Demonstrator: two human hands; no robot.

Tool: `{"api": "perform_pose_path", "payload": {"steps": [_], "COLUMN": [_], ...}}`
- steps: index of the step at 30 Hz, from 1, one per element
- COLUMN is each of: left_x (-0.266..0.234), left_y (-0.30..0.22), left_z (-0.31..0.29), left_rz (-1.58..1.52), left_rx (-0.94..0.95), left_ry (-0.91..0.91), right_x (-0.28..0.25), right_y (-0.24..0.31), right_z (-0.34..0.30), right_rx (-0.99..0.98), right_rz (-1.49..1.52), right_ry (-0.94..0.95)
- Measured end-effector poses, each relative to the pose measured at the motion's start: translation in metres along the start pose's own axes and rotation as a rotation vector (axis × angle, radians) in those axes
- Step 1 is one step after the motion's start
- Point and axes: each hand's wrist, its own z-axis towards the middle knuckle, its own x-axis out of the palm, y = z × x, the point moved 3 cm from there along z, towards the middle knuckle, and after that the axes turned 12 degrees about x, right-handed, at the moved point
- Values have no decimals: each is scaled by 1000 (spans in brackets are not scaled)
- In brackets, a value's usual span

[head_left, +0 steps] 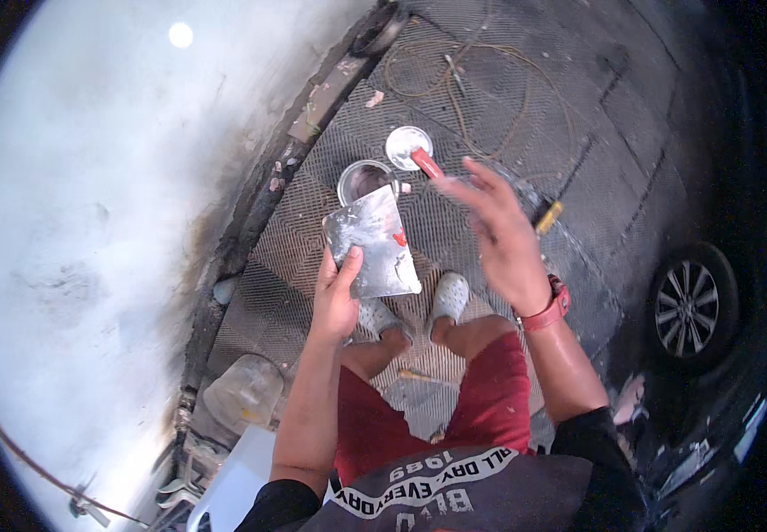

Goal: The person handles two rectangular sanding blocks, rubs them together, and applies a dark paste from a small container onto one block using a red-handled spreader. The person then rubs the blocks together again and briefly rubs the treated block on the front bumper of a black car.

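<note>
While our left hand (pixel 338 294) holds the smeared metal plate (pixel 375 244) (stiff, probably light, likely slick where coated) above the floor (pixel 281 253), its edges suit gripping; our right hand (pixel 505 235) spreads wide near the red implement (pixel 425 162).

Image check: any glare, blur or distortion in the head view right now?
Head view: right hand motion-blurred, metal plate sharper; bright round glare spot on the white wall; its base bows; dark rim, deep shadow around the wheel.
</note>
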Motion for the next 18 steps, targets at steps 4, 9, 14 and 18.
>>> {"api": "perform_pose_path", "payload": {"steps": [4,9,14,18], "left_x": [92,186,252,285], "left_y": [-57,-135,-159,-187], "left_z": [-60,-117,-167,-191], "left_rz": [227,427,75,-72], "left_rx": [1,289,201,-10], "left_ry": [47,94,-212,192], "right_x": [-66,-148,-238,-267], "right_y": [76,158,216,289], "right_z": [-53,-148,-210,-251], "right_rx": [-75,-105,-87,-88], "right_rz": [-662,-562,-577,-279], "right_ry": [58,120,19,-86]}}
